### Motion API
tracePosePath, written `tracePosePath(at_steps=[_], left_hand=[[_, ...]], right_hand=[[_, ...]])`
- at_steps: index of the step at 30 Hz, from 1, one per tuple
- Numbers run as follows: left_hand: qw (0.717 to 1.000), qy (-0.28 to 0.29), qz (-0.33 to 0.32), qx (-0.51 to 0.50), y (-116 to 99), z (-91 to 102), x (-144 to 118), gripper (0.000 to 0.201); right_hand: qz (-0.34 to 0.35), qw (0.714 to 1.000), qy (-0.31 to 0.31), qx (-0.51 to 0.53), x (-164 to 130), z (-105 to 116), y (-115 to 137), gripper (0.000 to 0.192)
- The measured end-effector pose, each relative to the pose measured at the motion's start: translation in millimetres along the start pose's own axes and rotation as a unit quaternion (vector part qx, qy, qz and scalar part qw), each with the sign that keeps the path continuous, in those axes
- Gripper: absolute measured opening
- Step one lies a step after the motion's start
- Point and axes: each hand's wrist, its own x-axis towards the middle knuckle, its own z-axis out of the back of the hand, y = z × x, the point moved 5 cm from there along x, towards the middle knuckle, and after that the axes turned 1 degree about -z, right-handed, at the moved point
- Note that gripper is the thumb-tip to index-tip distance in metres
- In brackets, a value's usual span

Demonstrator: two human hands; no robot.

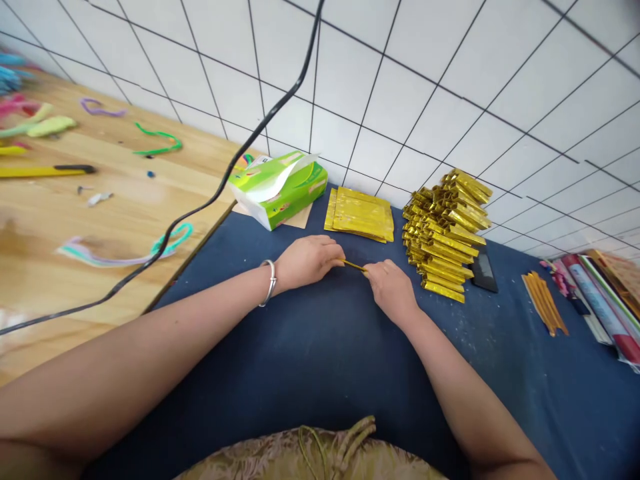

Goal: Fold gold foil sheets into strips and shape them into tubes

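My left hand (306, 261) and my right hand (389, 288) meet over a dark blue cloth (320, 360), pinching a narrow gold paper strip (353, 266) between them. The strip spans the small gap between the fingers of both hands. A silver bangle (271, 283) circles my left wrist. Just beyond the hands lies a flat stack of gold foil sheets (360, 213). To the right of them stands a tall pile of folded gold paper pieces (447, 233).
A green tissue box (279, 188) sits behind my left hand. A black cable (215, 193) crosses the wooden table (60, 220), which holds coloured pipe cleaners and a yellow knife. A black phone (484, 272), gold sticks (545, 303) and paper rolls (600, 303) lie right.
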Motion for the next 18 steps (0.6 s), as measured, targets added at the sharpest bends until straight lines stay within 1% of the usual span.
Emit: tracePosePath(at_steps=[4, 7, 11, 18], left_hand=[[0.999, -0.022, 0.033, -0.033, 11.5, -0.6, -1.7, 0.019], [0.997, -0.030, 0.039, -0.057, 14.8, -0.1, -1.9, 0.018], [0.993, -0.058, 0.056, -0.082, 17.6, 4.2, -1.6, 0.020], [0.992, -0.067, 0.067, -0.088, 26.8, 7.5, -2.2, 0.013]], right_hand=[[-0.014, 1.000, -0.006, 0.023, -1.4, -1.5, -4.8, 0.024], [-0.007, 0.999, -0.021, 0.026, -3.5, -0.8, -6.2, 0.024], [-0.003, 0.999, -0.037, 0.027, -4.4, -0.5, -7.8, 0.026], [-0.028, 0.998, -0.055, 0.007, -4.5, -1.3, -14.3, 0.024]])
